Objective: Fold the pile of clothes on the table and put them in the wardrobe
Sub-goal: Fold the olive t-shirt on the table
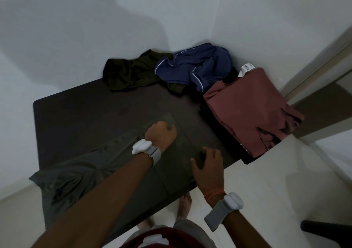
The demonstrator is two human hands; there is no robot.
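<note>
Head view: at the far left a grey-green garment (66,181) lies spread along the near edge of the dark bench (76,110), its left end hanging off the side. The left hand (162,135) sits on this garment towards the middle of the bench, fingers curled down into the cloth, though whether they pinch a fold I cannot tell. A white wrist device (143,147) is strapped just behind it. Further back, against the wall, a crumpled dark olive garment (129,72) touches a rumpled blue garment (194,65) with thin white piping. The right hand (207,162) rests on the right end of the grey-green garment at the bench's near edge, fingers spread and straight, gripping nothing. At the right end of the bench lies a folded maroon shirt (247,110) – a white tag (246,68) shows at its far edge – and it overhangs the bench slightly on the right
</note>
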